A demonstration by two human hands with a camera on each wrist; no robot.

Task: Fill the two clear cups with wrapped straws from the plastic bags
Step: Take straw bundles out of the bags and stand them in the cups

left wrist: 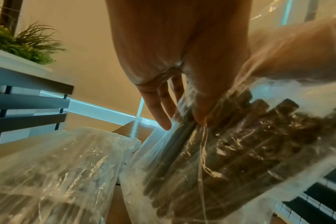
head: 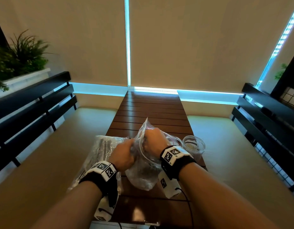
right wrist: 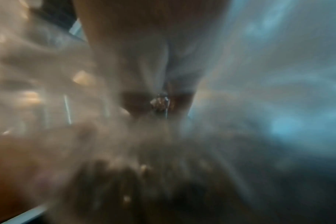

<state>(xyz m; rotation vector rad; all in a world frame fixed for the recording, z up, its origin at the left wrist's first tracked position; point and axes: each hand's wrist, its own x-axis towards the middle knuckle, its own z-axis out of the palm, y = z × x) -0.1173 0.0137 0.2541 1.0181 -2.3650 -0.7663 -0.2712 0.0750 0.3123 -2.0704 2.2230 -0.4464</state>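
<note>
Both forearms are bare, no sleeves. Each wrist wears a black strap (head: 179,167) topped by a white block printed with black square-pattern markers — left block (head: 104,169), right block (head: 173,153). Under each wrist hangs a white camera unit (head: 169,185) bearing another marker — a thin black cable (head: 188,205) trails from the right one.

Two plastic bags (head: 143,172) (head: 100,152), two clear cups (head: 194,147) (head: 175,141), two hands (head: 124,154) (head: 153,139).

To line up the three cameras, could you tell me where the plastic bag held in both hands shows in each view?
Head: held bag at lower centre, between left hand and right hand.
Left wrist: right half, dark wrapped straws inside.
Right wrist: blurred plastic fills the frame; unclear.
Shared landmark: second bag.
</note>
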